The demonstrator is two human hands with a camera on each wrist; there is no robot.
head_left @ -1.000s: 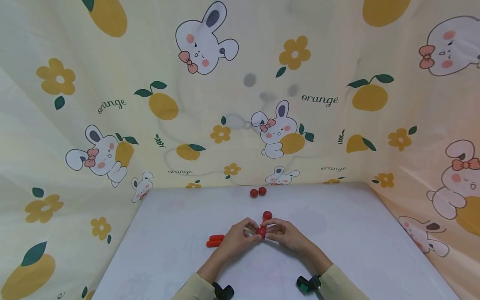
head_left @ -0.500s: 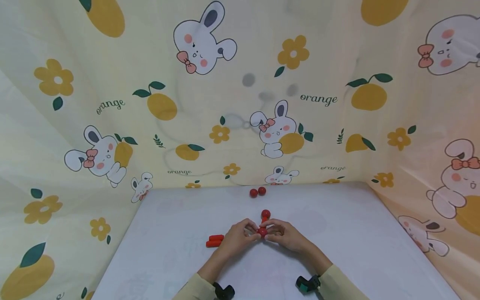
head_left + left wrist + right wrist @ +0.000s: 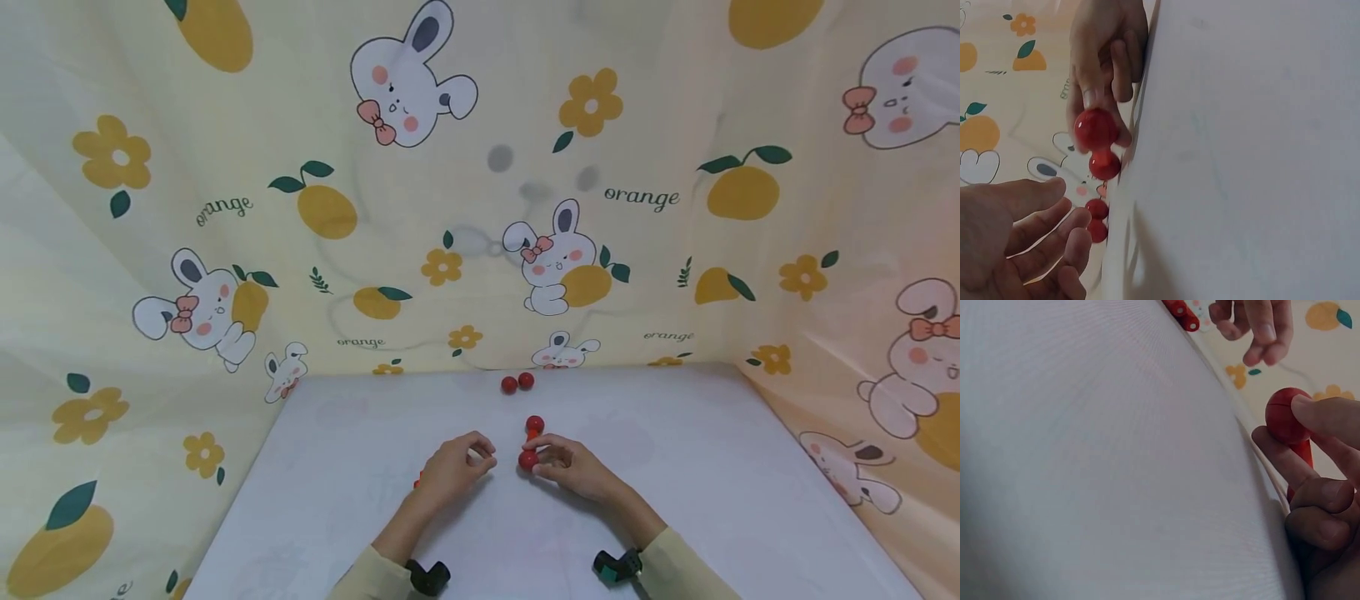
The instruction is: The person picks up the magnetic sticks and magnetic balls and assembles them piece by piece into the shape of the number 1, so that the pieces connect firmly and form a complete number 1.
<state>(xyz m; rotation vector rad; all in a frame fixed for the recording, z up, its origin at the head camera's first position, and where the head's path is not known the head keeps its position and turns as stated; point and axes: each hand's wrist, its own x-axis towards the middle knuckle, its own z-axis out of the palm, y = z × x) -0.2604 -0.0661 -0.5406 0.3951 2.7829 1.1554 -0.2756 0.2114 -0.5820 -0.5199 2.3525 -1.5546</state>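
Note:
My right hand point(image 3: 573, 471) pinches the near ball of a red dumbbell-shaped piece point(image 3: 528, 462) between thumb and fingers. An orange-red rod joins this ball to a second red ball at the far end, plain in the left wrist view, where the large ball point(image 3: 1095, 129) faces the camera. My left hand point(image 3: 452, 471) is apart from it on the left, fingers loosely bent around nothing. Behind that hand, red rods point(image 3: 417, 482) are mostly hidden in the head view; the right wrist view shows the ends of two rods point(image 3: 1191, 324), with pale holes.
Two loose red balls point(image 3: 509, 385) lie side by side at the back of the white table point(image 3: 660, 483). A cream cloth point(image 3: 480, 292) printed with rabbits and oranges hangs behind and along the sides. Both wrists wear black camera mounts point(image 3: 429, 577).
My left hand has let go of the near ball and moved left, over the red rods. The right hand keeps its hold, and the joined piece has shifted slightly away from me.

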